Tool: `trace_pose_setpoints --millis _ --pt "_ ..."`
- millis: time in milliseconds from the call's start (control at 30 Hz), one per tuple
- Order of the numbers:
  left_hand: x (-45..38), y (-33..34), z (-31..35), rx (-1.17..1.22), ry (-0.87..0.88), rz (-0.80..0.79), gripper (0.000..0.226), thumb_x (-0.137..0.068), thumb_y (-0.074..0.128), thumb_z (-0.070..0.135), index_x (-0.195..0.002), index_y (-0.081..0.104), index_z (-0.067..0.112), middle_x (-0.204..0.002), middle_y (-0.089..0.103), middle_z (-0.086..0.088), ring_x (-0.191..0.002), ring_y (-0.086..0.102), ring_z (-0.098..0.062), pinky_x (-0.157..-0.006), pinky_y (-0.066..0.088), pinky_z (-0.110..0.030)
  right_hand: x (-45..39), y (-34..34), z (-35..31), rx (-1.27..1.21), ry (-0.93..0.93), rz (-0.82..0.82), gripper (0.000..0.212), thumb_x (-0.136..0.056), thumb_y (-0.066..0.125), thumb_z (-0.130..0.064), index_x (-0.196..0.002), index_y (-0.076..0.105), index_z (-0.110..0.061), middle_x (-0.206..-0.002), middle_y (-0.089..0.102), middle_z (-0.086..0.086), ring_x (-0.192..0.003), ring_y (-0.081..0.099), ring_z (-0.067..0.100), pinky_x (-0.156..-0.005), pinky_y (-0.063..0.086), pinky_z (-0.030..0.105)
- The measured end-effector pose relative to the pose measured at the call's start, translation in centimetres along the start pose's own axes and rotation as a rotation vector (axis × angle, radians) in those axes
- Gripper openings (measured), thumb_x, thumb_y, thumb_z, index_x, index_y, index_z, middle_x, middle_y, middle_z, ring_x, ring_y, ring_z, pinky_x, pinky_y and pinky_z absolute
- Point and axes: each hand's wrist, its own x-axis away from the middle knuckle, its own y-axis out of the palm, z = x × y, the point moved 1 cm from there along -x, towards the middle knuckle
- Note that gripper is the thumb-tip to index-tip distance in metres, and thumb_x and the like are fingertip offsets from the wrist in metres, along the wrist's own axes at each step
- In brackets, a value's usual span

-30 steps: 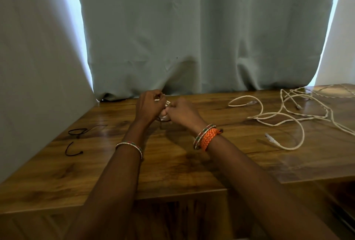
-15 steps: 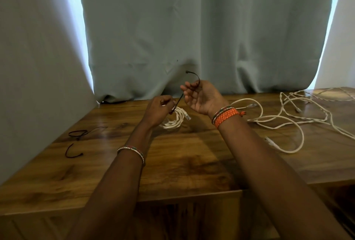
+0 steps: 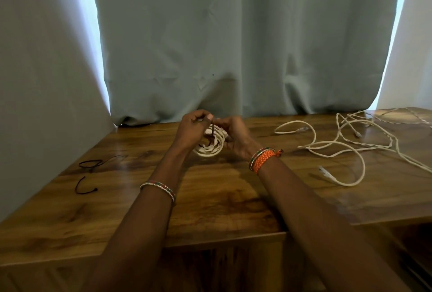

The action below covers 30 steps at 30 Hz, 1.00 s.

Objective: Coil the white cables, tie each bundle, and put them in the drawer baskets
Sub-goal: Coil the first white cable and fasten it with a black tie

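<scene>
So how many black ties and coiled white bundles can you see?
Black ties: 3, two lying loose, one held at the bundle
Coiled white bundles: 1
Total: 4

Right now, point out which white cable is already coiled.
The coiled cable between the left hand and right hand. The loose cables sprawl uncoiled to the right on the table.
</scene>
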Motion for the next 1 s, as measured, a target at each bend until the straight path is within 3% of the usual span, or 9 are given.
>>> trace_pose_setpoints --millis 67,200,400,533,667,833,933,1000 --pt "0.1 0.1 -0.2 -0.055 0.012 0.050 0.015 -0.094 0.051 0.013 -0.085 0.062 0.011 -0.072 0.060 -0.001 -0.060 0.053 -0.008 -0.050 0.041 -0.017 0.2 0.3 0.3 0.025 -0.013 -0.090 0.022 -0.091 0.042 -0.013 -0.084 0.063 -0.007 -0.067 0.063 0.002 -0.062 0.059 0.013 -0.063 0.047 0.025" --pt "0.1 0.1 -0.2 -0.081 0.046 0.193 0.016 -0.093 0.052 0.016 -0.083 0.063 0.012 -0.074 0.062 -0.005 -0.069 0.057 -0.016 -0.061 0.044 -0.028 -0.1 0.6 0.3 -0.149 0.030 -0.166 0.024 -0.092 0.040 -0.015 -0.087 0.061 -0.005 -0.074 0.054 0.009 -0.064 0.052 0.017 -0.068 0.046 0.025" --pt "-0.2 0.0 -0.1 -0.081 0.090 0.242 0.023 -0.095 0.047 0.014 -0.072 0.050 0.013 -0.061 0.050 -0.003 -0.054 0.045 -0.014 -0.048 0.036 -0.028 0.0 0.1 0.1 -0.225 0.054 -0.304 0.033 -0.071 0.047 -0.004 -0.101 0.058 0.006 -0.090 0.062 0.018 -0.079 0.060 0.026 -0.077 0.052 0.030" --pt "-0.4 -1.0 0.2 -0.038 0.098 0.284 0.023 -0.096 0.043 0.011 -0.074 0.047 0.011 -0.066 0.049 -0.005 -0.061 0.044 -0.016 -0.055 0.034 -0.027 0.1 0.5 0.0 0.049 -0.101 -0.203 0.018 -0.091 0.050 0.003 -0.105 0.060 0.002 -0.091 0.065 0.013 -0.076 0.064 0.017 -0.066 0.056 0.022" --pt "-0.4 -0.8 0.3 -0.031 0.109 0.287 0.022 -0.097 0.040 0.010 -0.075 0.044 0.011 -0.064 0.046 -0.006 -0.059 0.043 -0.019 -0.052 0.035 -0.025 0.1 0.8 0.3 0.083 -0.230 -0.073 0.016 -0.093 0.052 -0.002 -0.105 0.062 0.002 -0.087 0.066 0.014 -0.073 0.064 0.019 -0.065 0.056 0.023" --pt "-0.5 -0.6 -0.3 -0.196 0.059 0.309 0.021 -0.093 0.039 0.014 -0.072 0.043 0.013 -0.061 0.044 -0.004 -0.060 0.052 -0.033 -0.056 0.048 -0.042 -0.1 1.8 0.9 0.451 -0.450 0.125 0.014 -0.093 0.051 -0.001 -0.092 0.064 -0.006 -0.075 0.065 0.004 -0.066 0.061 0.012 -0.062 0.049 0.024" --pt "-0.5 -0.5 0.1 -0.269 -0.056 0.307 0.018 -0.087 0.037 0.010 -0.070 0.044 0.010 -0.068 0.052 -0.011 -0.067 0.058 -0.037 -0.062 0.049 -0.043 0.0 2.3 1.2 0.531 -0.500 0.156 0.016 -0.093 0.049 -0.001 -0.095 0.065 -0.003 -0.082 0.065 0.007 -0.075 0.061 0.015 -0.069 0.049 0.030" --pt "-0.6 -0.6 0.0 -0.239 -0.180 0.239 0.021 -0.084 0.036 0.008 -0.066 0.045 0.011 -0.068 0.056 -0.013 -0.060 0.059 -0.033 -0.059 0.050 -0.038 0.3 2.3 1.2 0.611 -0.539 0.154 0.016 -0.091 0.049 0.000 -0.093 0.065 -0.004 -0.081 0.065 0.005 -0.072 0.060 0.013 -0.066 0.047 0.024"
